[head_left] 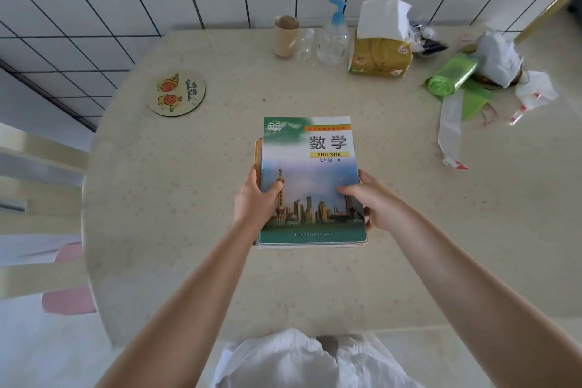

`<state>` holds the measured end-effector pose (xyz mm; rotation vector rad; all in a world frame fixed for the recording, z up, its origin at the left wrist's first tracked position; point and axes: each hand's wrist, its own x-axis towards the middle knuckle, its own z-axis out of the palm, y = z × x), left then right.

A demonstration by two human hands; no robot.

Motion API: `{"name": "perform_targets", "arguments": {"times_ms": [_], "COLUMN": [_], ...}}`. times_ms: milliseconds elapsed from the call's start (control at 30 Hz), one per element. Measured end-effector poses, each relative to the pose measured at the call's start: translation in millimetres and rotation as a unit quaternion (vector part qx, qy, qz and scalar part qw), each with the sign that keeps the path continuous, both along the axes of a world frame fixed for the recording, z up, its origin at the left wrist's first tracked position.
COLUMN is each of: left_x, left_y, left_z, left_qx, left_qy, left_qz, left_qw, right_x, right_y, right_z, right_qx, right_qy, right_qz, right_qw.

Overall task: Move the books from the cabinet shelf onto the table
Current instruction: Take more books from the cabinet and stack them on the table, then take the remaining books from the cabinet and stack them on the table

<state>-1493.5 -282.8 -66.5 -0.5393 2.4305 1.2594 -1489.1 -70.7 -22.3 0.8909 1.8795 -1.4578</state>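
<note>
Left hand (255, 198) and right hand (371, 201) grip the books (311, 179), long axis pointing away.

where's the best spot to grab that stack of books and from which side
Take the stack of books by its two long edges, near the end closest to the person, coming in from both sides. It is flat and wide, so thumbs go on the cover and fingers underneath, which is how the left hand and right hand grip it.
</note>
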Motion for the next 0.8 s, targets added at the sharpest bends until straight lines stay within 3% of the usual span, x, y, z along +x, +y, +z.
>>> {"name": "perform_targets", "arguments": {"times_ms": [533,700,800], "left_x": [10,26,38], "left_y": [0,14,28], "left_z": [5,19,30], "left_qx": [0.032,-0.067,-0.062], "left_qy": [0.0,0.136,0.202], "left_qz": [-0.018,-0.085,-0.122], "left_qw": [0.999,0.985,0.97], "right_x": [26,60,83], "right_y": [-10,-6,2], "right_z": [-4,-2,-3], "right_qx": [0.044,0.133,0.131], "right_qy": [0.073,0.112,0.159], "right_qz": [0.02,-0.009,-0.04], "right_qw": [0.996,0.985,0.978]}}
